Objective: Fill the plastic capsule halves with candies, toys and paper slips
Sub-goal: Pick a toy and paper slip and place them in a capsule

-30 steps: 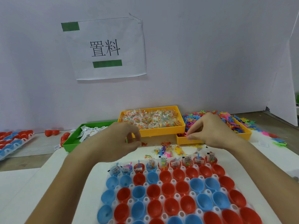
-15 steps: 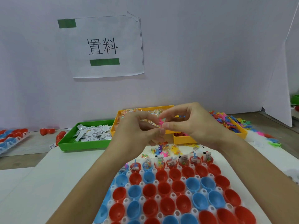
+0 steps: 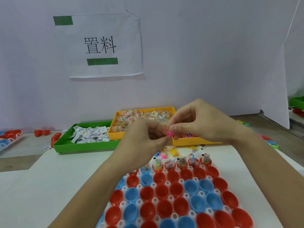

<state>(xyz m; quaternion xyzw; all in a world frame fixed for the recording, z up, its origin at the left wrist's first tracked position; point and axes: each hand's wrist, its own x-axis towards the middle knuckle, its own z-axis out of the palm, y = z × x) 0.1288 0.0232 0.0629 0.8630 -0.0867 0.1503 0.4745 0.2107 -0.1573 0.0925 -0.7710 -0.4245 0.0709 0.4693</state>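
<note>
Both hands raised, meeting at centre

Left hand [image 3: 144, 139] and right hand [image 3: 199, 122] curl inward — fingers [image 3: 175, 128] pinching together, forearms angling in from below.

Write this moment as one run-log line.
left hand: pinching pink toy | right hand: pinching same toy | position: above capsule tray | far row: filled | other halves: empty

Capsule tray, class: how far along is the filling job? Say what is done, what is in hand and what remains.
Done: only the far row of capsule halves holds candy, toys and slips. In hand: the left hand and right hand pinch a small pink toy together above the tray. Left: the nearer rows of red and blue halves show bare insides.
</note>
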